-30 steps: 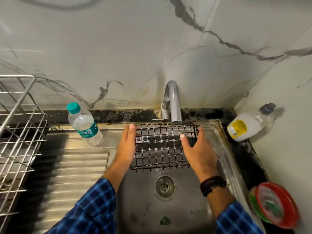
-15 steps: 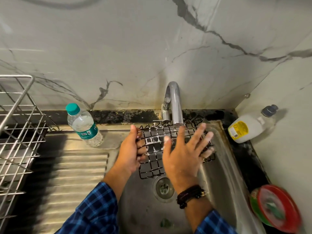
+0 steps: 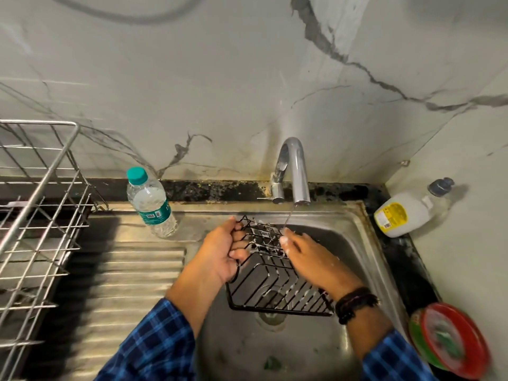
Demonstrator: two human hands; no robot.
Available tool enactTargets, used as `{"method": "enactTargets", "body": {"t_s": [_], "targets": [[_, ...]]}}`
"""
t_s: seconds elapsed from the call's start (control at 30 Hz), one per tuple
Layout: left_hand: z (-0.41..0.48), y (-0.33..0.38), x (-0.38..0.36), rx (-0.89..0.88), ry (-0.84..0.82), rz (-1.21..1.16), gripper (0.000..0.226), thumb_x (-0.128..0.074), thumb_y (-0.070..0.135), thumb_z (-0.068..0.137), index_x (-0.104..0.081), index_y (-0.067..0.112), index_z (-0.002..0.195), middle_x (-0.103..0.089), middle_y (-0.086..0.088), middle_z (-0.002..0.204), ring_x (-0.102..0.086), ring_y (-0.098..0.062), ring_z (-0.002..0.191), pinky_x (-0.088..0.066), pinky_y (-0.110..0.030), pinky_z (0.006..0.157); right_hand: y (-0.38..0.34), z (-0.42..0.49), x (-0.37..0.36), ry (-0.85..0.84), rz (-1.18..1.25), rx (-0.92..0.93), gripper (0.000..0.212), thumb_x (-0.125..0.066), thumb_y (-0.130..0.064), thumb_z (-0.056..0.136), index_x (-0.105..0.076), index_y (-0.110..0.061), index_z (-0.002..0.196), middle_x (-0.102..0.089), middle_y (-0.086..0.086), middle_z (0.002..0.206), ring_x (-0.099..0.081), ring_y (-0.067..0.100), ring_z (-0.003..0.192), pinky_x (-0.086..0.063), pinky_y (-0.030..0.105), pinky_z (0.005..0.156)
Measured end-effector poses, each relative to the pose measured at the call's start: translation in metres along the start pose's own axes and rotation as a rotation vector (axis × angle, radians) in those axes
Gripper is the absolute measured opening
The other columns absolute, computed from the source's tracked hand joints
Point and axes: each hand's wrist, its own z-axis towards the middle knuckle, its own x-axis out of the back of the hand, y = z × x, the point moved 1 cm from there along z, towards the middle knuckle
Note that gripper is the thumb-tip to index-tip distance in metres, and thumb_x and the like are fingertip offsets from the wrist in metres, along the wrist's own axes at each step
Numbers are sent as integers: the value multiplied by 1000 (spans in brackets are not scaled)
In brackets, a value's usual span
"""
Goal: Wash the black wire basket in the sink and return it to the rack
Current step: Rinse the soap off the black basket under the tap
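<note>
Blue check sleeves at 6 o'clock. Black wire basket (image 3: 275, 292) is held tilted over the sink (image 3: 360, 243) bowl, above the drain, its near edge low and its far edge raised toward 12 o'clock. Left hand (image 3: 220, 254) grips the basket's left rim, fingers curled round the wires; the basket body runs off from that grip toward 4 o'clock. Right hand (image 3: 310, 259), dark wristband (image 3: 354, 302) on it, lies on the basket's upper mesh at 1 o'clock of the left hand; its fingers are mostly hidden, so clasped or flat can't be told. A thin stream from the tap (image 3: 297, 171) lands by the right thumb. Water bottle (image 3: 151, 202) at 10 o'clock, steel rack (image 3: 41, 202) at 9, soap bottle (image 3: 404, 213) at 2.
</note>
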Motion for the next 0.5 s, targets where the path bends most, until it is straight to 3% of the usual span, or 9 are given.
{"method": "enactTargets", "body": {"t_s": [0.07, 0.2, 0.27, 0.4, 0.5], "targets": [[4, -4, -5, -13, -11, 24, 40, -37, 33, 109, -43, 18, 72, -25, 8, 45, -17, -3, 31, -11, -14, 26, -3, 1, -2, -20, 52, 27, 55, -17, -67, 99, -11, -55, 153, -4, -4, 168, -5, 23, 154, -11, 57, 122], [16, -12, -9, 6, -18, 40, 43, -36, 34, 109, -51, 11, 77, -40, 2, 49, -24, -3, 27, -16, -14, 25, -31, -7, -17, -8, 109, 321, 46, -20, -54, 105, -16, -57, 151, -2, -20, 165, 4, 5, 152, 0, 50, 123], [20, -12, -4, 40, -38, -47, 42, -35, 34, 109, -47, 15, 74, -34, 5, 44, -21, -3, 26, -14, -14, 24, -23, -2, -16, -13, 63, 304, 50, -17, -56, 105, -11, -51, 154, -1, -19, 165, 4, 2, 151, -3, 47, 125], [17, -5, 5, 50, -46, -109, 40, -35, 32, 109, -41, 20, 72, -24, 9, 46, -18, -3, 29, -10, -15, 28, 10, 10, -5, -22, 17, 80, 55, -20, -56, 105, -12, -42, 158, -7, -6, 168, -5, 13, 154, -8, 43, 125], [13, -5, 5, -21, -35, 19, 39, -35, 32, 110, -44, 18, 75, -26, 9, 48, -18, -2, 32, -9, -15, 33, -2, 7, -11, -29, 6, 143, 51, -20, -59, 103, -7, -56, 152, -2, -8, 168, 1, 19, 154, -7, 55, 123]]}}
